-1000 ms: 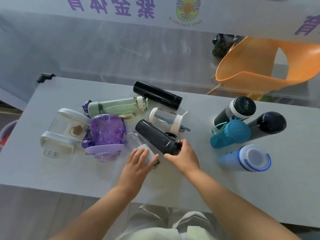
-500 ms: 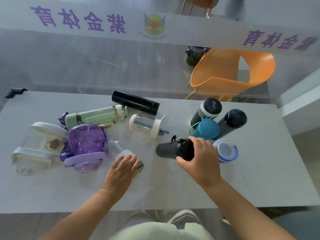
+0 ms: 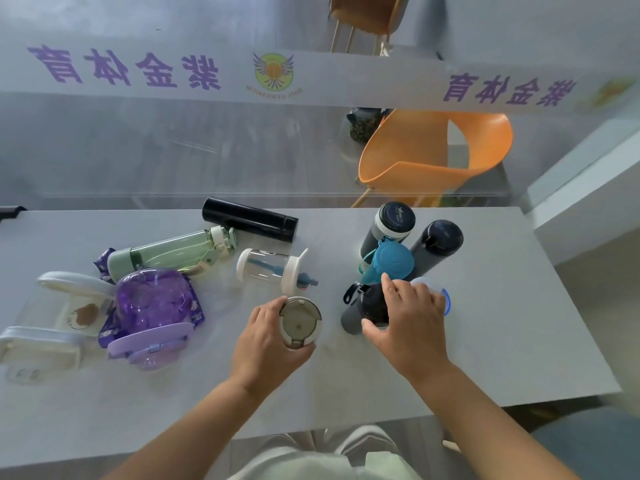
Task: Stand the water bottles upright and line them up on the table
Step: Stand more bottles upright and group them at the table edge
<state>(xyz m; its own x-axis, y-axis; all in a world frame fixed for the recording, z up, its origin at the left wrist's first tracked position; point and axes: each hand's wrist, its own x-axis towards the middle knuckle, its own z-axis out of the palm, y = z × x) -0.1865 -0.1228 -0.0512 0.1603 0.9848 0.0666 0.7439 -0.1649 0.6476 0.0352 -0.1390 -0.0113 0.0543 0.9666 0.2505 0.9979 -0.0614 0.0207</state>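
With the right hand (image 3: 405, 317) clamped round the dark grey bottle (image 3: 367, 311) and the left hand (image 3: 268, 336) gripping a seemingly clear grey-lidded bottle (image 3: 300, 322), each wanted setting down squarely beside the upright group.

Sports venue (purple banner lettering (image 3: 128, 69), orange chair (image 3: 433, 168)).

Beyond your grey table (image 3: 519, 341) stood an orange chair (image 3: 433, 168), behind a glass partition (image 3: 173, 150) lettered in purple.
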